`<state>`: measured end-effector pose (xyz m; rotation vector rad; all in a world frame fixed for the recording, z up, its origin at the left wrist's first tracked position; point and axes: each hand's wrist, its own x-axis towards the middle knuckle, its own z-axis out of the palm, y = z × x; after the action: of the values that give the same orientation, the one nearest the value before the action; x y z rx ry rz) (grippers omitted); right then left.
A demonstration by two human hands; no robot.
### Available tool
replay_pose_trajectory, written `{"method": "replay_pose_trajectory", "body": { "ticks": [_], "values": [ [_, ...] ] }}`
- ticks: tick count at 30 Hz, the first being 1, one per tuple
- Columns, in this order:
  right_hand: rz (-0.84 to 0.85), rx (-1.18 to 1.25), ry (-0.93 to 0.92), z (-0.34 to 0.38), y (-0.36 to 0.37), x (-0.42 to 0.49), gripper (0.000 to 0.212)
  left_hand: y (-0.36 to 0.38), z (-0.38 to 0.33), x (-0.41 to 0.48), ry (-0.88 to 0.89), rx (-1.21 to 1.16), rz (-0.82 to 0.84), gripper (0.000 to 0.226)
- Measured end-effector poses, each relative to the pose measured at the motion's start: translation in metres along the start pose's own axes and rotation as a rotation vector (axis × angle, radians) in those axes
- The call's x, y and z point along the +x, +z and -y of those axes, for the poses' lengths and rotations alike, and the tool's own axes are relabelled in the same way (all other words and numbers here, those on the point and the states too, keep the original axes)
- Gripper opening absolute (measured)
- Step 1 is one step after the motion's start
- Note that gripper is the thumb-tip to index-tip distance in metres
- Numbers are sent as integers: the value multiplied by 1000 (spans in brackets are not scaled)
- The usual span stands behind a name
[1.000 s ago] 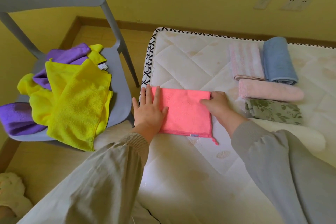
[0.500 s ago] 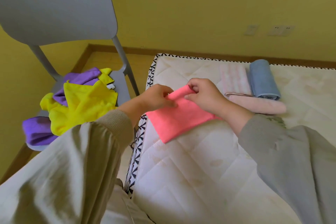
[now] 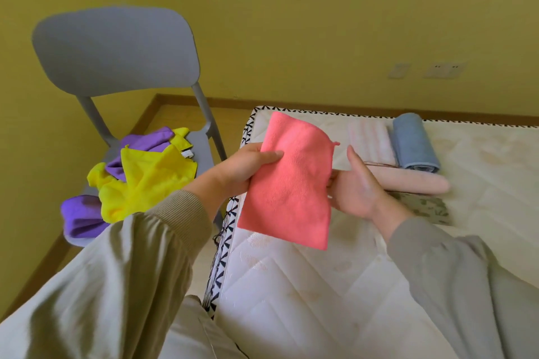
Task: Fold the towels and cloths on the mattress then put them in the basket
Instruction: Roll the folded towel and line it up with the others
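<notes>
A folded pink cloth (image 3: pixel 288 183) is lifted off the white quilted mattress (image 3: pixel 306 280). My left hand (image 3: pixel 248 167) grips its left edge, thumb on top and fingers behind. My right hand (image 3: pixel 355 186) is at its right edge, palm up; its fingertips are hidden behind the cloth. Folded pieces lie on the mattress to the right: a pale pink striped towel (image 3: pixel 370 140), a rolled blue towel (image 3: pixel 414 144), a pink roll (image 3: pixel 414 183) and a green floral cloth (image 3: pixel 423 207). No basket is in view.
A grey chair (image 3: pixel 116 52) stands left of the mattress with unfolded yellow cloths (image 3: pixel 145 181) and purple cloths (image 3: pixel 84 218) piled on its seat. A yellow wall with sockets (image 3: pixel 443 70) runs behind. Wooden floor shows beside the chair.
The pink cloth was pressed flat on the mattress, then pinched at its far edge by both hands; now it is raised off the mattress. The view has tilted upward.
</notes>
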<state>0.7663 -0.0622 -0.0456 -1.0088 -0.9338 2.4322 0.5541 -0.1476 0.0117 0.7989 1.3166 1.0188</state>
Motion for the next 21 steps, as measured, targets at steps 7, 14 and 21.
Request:
{"method": "replay_pose_trajectory", "body": {
  "ticks": [7, 14, 21],
  "values": [
    [14, -138, -88, -7, 13, -5, 28, 0, 16, 1, -175, 31, -216, 14],
    [-105, -368, 83, -10, 4, 2, 13, -3, 40, -1, -465, -65, -194, 21],
    [-447, -692, 110, -55, -18, 32, 13, -16, 107, 20, -356, 444, -392, 14]
  ]
}}
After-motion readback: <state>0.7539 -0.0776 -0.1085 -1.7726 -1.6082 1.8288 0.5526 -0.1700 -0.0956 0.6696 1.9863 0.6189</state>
